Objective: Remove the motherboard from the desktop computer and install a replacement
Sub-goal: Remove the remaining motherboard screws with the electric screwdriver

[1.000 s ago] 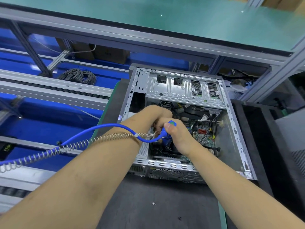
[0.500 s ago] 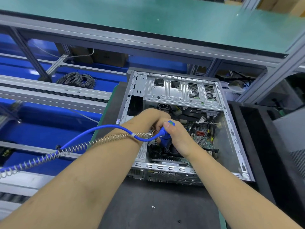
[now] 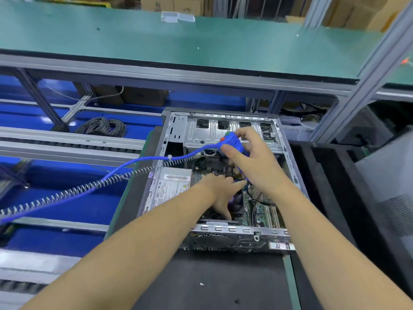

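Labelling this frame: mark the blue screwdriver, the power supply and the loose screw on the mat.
blue screwdriver (image 3: 233,143): head view, on its ribbed handle.
power supply (image 3: 172,190): head view, on its label sticker.
loose screw (image 3: 202,284): head view, on its head.

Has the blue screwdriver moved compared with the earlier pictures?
Yes. The right hand has lifted the screwdriver toward the far drive cage of the case; before, it was down over the board, near the left hand.
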